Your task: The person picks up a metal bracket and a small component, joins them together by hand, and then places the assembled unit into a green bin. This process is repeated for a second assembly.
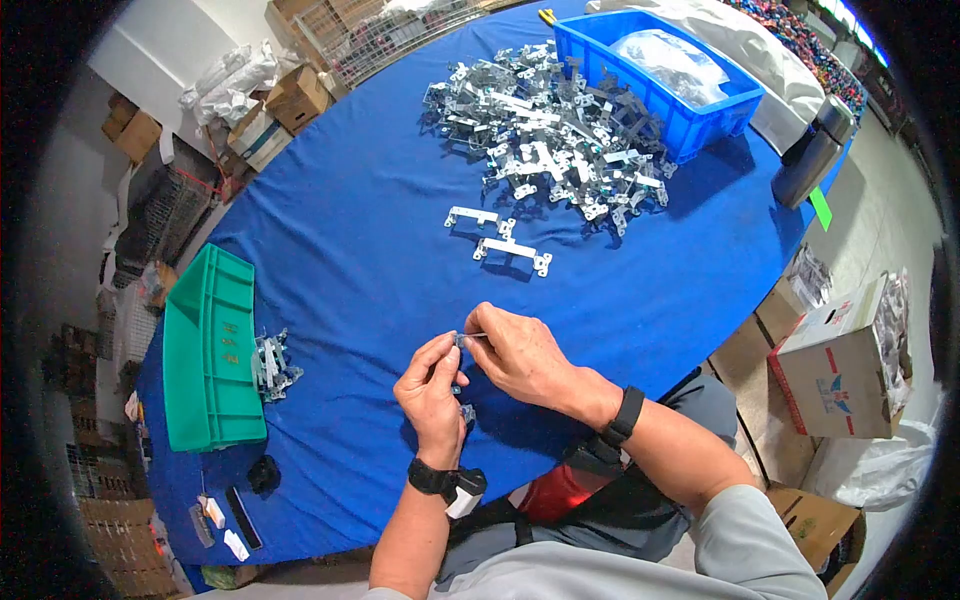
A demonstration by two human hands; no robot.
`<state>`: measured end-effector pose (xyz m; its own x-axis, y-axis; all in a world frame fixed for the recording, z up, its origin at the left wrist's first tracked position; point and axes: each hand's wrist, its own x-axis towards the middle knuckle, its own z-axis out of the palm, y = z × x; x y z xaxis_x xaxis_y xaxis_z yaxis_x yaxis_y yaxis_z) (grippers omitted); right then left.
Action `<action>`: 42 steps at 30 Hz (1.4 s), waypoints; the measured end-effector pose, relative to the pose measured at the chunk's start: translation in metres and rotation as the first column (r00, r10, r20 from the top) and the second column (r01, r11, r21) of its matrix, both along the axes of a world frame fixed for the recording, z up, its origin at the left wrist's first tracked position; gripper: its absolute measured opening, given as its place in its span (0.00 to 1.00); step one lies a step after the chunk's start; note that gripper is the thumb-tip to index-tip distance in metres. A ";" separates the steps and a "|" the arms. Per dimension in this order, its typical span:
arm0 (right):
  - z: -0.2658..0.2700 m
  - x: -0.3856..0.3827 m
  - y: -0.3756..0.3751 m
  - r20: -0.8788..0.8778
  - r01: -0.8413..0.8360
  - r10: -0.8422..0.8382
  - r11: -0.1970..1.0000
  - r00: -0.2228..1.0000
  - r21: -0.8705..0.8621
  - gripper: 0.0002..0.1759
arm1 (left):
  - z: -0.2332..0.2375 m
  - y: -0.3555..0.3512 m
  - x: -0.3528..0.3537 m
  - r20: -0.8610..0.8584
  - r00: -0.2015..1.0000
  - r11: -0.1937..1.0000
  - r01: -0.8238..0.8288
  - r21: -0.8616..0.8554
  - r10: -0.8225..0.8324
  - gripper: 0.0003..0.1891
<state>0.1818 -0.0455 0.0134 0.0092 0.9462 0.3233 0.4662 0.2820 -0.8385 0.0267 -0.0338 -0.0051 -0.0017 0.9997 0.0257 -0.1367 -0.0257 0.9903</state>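
Small metal part (468,338) sits just above the blue table (370,230), close to its near edge, with the left hand (432,392) pinching one end between thumb and forefinger and the right hand (525,355) nipping the other. A few loose pieces (466,412) lie under the left hand. Two single brackets (510,245) lie between the hands and the bracket pile (550,130), which touches a blue bin (660,80). A green bin (210,350) and a small cluster of parts (272,362) sit well apart to the left.

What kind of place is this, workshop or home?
Probably a small assembly workshop: a heap of metal brackets on the blue table, blue bin and green bin for parts, cardboard cartons around it. The left hand and right hand pinch a small metal part.
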 end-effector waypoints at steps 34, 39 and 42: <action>0.006 0.003 0.001 0.119 0.001 -0.001 1.000 0.993 -0.003 0.13 | -0.002 0.000 0.001 -0.007 1.000 1.000 0.013 0.027 -0.013 0.10; 0.007 0.005 0.002 0.196 0.001 0.017 0.996 0.980 -0.092 0.13 | 0.001 -0.001 0.003 -0.010 1.000 1.000 0.006 0.029 -0.006 0.10; 0.004 0.003 0.003 0.090 0.012 -0.011 1.000 0.996 -0.015 0.14 | -0.001 0.000 0.002 -0.005 1.000 0.999 0.016 0.033 -0.016 0.10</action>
<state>0.1850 -0.0424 0.0177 -0.0082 0.9512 0.3084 0.5431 0.2632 -0.7974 0.0282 -0.0335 -0.0062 0.0141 0.9982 0.0590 -0.1324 -0.0566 0.9896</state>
